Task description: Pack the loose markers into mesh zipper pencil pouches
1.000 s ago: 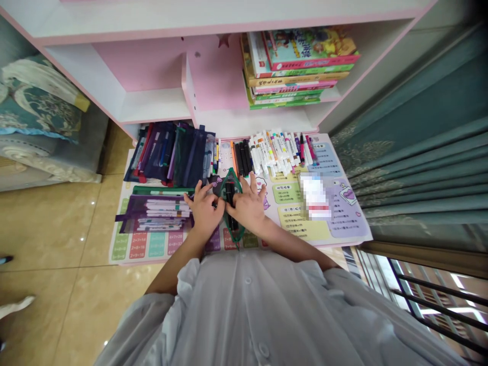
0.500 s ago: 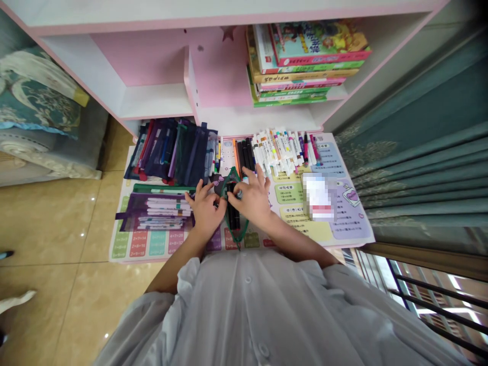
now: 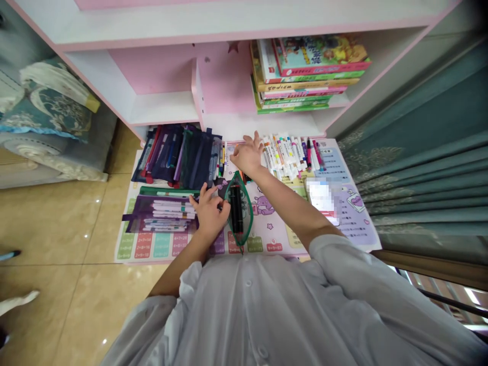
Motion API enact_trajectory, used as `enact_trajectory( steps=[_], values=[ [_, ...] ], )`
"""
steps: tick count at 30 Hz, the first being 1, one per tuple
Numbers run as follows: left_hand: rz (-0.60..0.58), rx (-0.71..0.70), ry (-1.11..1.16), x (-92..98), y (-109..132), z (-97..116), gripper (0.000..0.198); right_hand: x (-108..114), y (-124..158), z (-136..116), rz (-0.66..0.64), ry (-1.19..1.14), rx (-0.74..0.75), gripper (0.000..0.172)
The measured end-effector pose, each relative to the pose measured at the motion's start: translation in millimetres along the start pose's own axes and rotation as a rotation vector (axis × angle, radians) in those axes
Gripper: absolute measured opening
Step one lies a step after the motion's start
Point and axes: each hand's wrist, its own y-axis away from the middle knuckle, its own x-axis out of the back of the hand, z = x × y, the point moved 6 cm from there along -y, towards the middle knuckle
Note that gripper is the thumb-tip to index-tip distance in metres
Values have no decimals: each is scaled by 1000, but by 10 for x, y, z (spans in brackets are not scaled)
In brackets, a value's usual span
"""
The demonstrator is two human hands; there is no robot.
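Observation:
A green-edged mesh pouch (image 3: pixel 250 216) lies open on the table, with black markers (image 3: pixel 237 208) lengthwise inside it. My left hand (image 3: pixel 211 211) is at its left edge, thumb and forefinger pinched on the rim and the other fingers raised. Farther back, my right hand (image 3: pixel 247 156) is over a row of dark markers (image 3: pixel 246 178), mostly covering them. Its thumb and forefinger come together while the other fingers stretch out; whatever lies between them is hidden. Just right of this hand is a pile of white markers (image 3: pixel 282 155).
Filled dark mesh pouches (image 3: pixel 194 157) lie at the back left, with a purple pouch of white markers (image 3: pixel 133 213) in front. A phone (image 3: pixel 322 201) rests on the right of the printed mat (image 3: pixel 299 244). Behind stands a shelf (image 3: pixel 224 124) with stacked books (image 3: pixel 305 94).
My right hand has left the pouch and moved back to the dark markers. My left hand stays at the pouch's left edge, and the pouch's opening looks wider.

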Motion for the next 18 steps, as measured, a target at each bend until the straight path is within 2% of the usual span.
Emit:
enact_trajectory(
  steps=[7, 11, 18],
  values=[
    [0, -4, 0, 13, 7, 11, 20, -285, -170, -76, -81, 114, 37, 39],
    [2, -7, -6, 12, 11, 16, 19, -333, -203, -104, -102, 119, 38, 44],
    [13, -9, 4, -3, 10, 3, 20, -358, -191, -94, -144, 145, -44, 52]
  ],
)
